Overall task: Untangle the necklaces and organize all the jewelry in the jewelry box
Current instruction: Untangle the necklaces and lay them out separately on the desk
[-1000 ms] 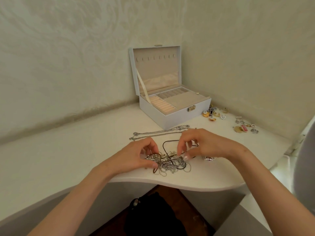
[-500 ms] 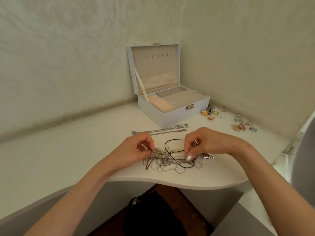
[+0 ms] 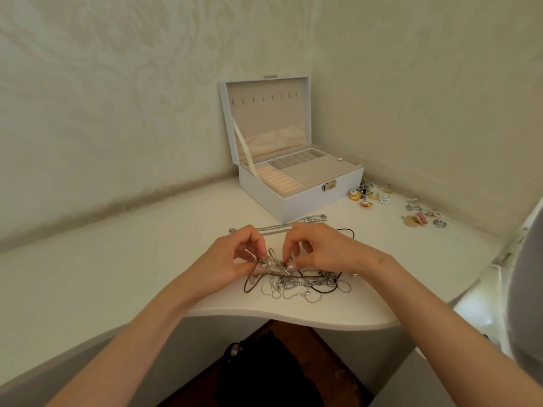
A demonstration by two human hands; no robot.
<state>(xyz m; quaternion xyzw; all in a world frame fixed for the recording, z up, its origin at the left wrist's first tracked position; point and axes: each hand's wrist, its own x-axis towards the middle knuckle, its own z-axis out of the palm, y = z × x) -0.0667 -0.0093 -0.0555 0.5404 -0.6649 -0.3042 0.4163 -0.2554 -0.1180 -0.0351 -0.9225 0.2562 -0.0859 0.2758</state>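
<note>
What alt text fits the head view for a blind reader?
Left hand and right hand pinch a tangled heap of silver chains and dark cords on a white table. An open white jewelry box stands behind.

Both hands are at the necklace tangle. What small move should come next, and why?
Probably draw the hands slightly apart to loosen one strand: the left hand and right hand each pinch the same raised clump of the necklace tangle, while its other strands lie crossed on the table.
</note>
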